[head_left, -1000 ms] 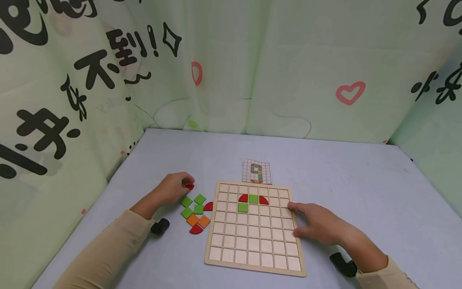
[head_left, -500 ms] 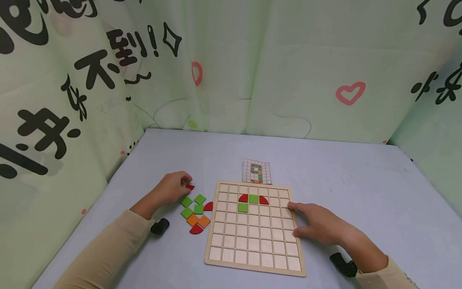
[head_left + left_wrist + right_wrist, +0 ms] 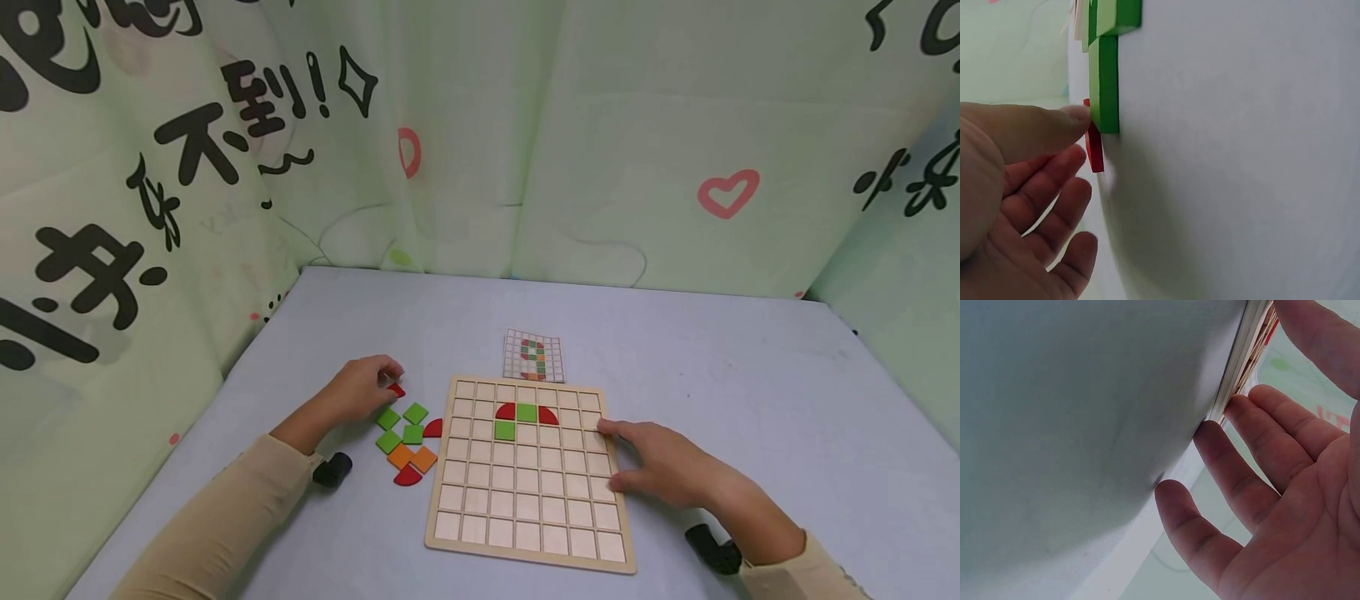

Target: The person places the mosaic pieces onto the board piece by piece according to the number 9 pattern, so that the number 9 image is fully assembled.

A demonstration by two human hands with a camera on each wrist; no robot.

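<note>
My left hand [image 3: 365,387] is at the left of the loose tiles, thumb and fingertips pinching a red quarter-circle tile [image 3: 397,390] at the table surface. In the left wrist view, the thumb covers part of that red tile [image 3: 1094,147], beside a green square tile [image 3: 1105,84]. My right hand [image 3: 667,462] touches the right edge of the wooden grid board [image 3: 528,560] with thumb and fingertips, its fingers extended. Set in the board's upper cells are two red quarter-circle tiles [image 3: 548,415] and two green square tiles [image 3: 527,413].
Left of the board lie several loose green squares [image 3: 415,413], orange squares [image 3: 423,460] and red quarter-circles [image 3: 407,476]. A small pattern card [image 3: 533,356] lies just beyond the board. A printed curtain [image 3: 600,167] borders the white table [image 3: 712,358].
The red tile at my left fingertips has turned slightly and shifted a little to the right. The left fingers have moved slightly. My right hand and the board look the same.
</note>
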